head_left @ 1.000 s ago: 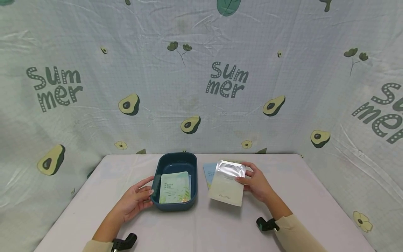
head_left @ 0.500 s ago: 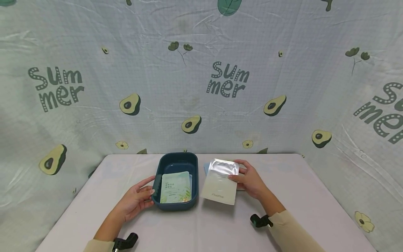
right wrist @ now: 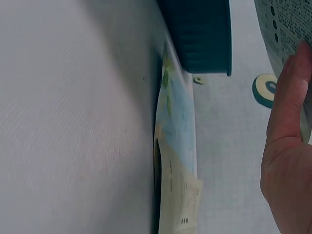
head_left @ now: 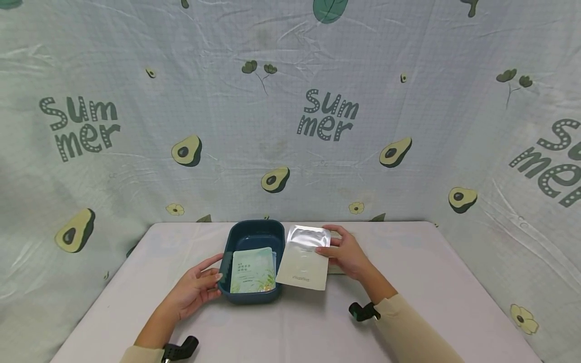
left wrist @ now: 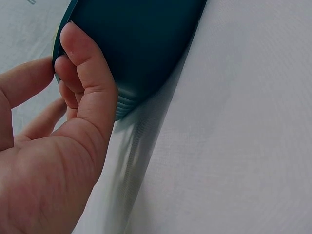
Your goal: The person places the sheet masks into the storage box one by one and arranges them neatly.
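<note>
Silver sachet pinched in your right hand: keep it flat above the blue tub, left hand gripping the rim.

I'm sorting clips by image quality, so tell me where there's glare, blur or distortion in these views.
Head view: the silver foil sachet in the right hand shines with glare at its top, and the wide lens bows the backdrop edges. Left wrist view: the left hand looms large and soft against the dark teal plastic tub. Right wrist view: sharp enough, though the light table looks washed out.
</note>
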### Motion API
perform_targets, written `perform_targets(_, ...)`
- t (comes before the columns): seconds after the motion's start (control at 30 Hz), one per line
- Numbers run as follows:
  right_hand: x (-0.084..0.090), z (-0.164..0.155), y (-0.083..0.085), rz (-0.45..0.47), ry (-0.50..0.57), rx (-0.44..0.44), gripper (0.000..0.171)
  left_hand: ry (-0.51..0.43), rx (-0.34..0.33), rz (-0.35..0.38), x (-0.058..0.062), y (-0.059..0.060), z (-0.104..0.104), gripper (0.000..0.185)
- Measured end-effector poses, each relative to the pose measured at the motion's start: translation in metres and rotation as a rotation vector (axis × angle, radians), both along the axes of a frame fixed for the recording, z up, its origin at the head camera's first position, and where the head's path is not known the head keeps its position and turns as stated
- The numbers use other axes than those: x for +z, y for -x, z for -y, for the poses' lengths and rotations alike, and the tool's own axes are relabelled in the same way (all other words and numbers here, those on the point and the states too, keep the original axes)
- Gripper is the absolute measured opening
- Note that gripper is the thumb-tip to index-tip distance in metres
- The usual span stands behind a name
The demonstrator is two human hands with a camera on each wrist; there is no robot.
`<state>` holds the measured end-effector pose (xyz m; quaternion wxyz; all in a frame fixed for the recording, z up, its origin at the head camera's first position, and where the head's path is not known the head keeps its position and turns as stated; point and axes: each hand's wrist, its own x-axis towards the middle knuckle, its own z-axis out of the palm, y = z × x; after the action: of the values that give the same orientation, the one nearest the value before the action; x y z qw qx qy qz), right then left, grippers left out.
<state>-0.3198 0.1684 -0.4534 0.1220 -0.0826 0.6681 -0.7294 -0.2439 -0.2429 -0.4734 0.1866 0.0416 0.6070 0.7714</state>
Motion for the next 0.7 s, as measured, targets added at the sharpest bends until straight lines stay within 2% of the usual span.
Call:
perform_targets(0.3,0.0,0.022,0.006,-0.017,-0.055,-0.035,0.076,0.008,0.008,0.013,0.001,0.0,0.0,0.078)
perform_targets(0.7,-0.002,0.051,0.011,-0.003,-0.041,-0.019,0.077,0.005,-0.001,0.007,0.0,0.001,0.001,0.077)
